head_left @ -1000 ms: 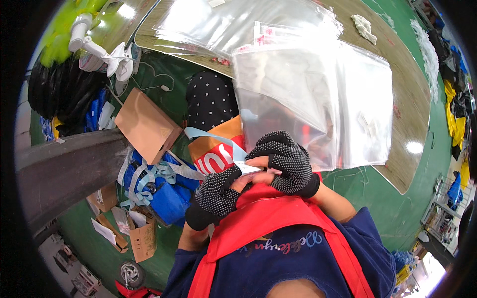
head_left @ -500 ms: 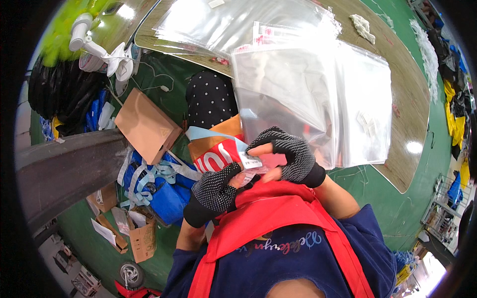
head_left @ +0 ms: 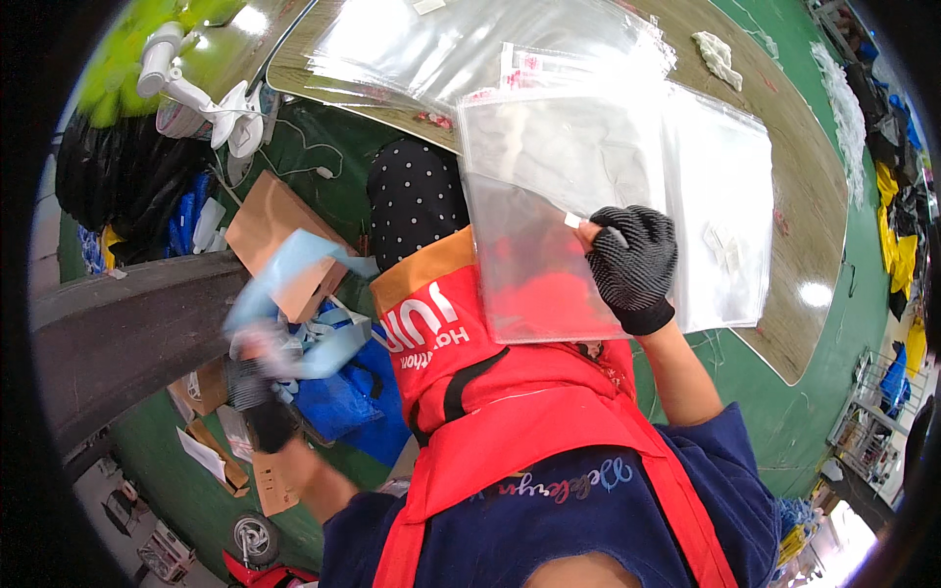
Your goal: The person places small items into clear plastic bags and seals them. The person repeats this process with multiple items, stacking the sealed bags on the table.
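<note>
My left hand (head_left: 257,387), in a black dotted half-finger glove, is out to the left and smeared by motion. A light blue strap (head_left: 279,279) loops up from its fingers, also blurred, along with something pale and see-through. My right hand (head_left: 632,263), gloved alike, is closed above a stack of clear plastic bags (head_left: 549,147). Between its thumb and fingers is a small white label (head_left: 572,220). A red and orange cloth with white lettering (head_left: 431,323) lies across my lap, beside the bags' near edge.
More clear bags (head_left: 412,49) cover the table (head_left: 809,235), where a crumpled white cloth (head_left: 718,59) lies at the far right. To my left are a cardboard box (head_left: 279,225), a blue bag (head_left: 338,402) with light straps and a dark beam (head_left: 137,328). A white fan (head_left: 240,122) stands behind.
My hands have parted from the small packet and label at my lap. My left hand has swung left with the light blue strap; my right has moved up over the bags with a white label.
</note>
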Motion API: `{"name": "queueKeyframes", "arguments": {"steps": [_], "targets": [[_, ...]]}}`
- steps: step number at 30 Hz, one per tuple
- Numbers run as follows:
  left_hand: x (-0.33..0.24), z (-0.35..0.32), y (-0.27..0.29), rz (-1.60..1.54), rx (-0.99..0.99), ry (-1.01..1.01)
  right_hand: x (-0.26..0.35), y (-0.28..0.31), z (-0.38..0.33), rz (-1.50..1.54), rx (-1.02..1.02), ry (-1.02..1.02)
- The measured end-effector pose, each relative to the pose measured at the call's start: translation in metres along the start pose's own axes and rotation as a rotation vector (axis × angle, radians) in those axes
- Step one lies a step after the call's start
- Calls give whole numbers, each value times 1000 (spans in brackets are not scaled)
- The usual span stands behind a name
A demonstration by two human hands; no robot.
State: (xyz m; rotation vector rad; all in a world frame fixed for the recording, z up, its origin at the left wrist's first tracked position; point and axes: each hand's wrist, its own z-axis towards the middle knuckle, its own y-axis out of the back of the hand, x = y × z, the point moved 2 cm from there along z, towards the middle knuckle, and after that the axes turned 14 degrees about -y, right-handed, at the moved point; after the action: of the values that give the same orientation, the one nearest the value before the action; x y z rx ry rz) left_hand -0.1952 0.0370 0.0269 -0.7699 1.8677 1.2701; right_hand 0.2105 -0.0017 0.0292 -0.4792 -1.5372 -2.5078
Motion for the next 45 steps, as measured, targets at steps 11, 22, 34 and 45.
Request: {"name": "queueKeyframes", "arguments": {"steps": [11, 22, 34, 45], "targets": [[-4, -53, 75, 39, -286, 92, 8, -23, -69, -108, 429, -140], [-103, 36, -156, -504, 172, -185, -78, 49, -79, 666, -122, -1097], [-122, 6, -151, -191, 192, -294, 67, 18, -30, 1397, 584, -991], [-119, 3, -132, 38, 276, -573, 53, 8, -22, 804, 477, -389]]}}
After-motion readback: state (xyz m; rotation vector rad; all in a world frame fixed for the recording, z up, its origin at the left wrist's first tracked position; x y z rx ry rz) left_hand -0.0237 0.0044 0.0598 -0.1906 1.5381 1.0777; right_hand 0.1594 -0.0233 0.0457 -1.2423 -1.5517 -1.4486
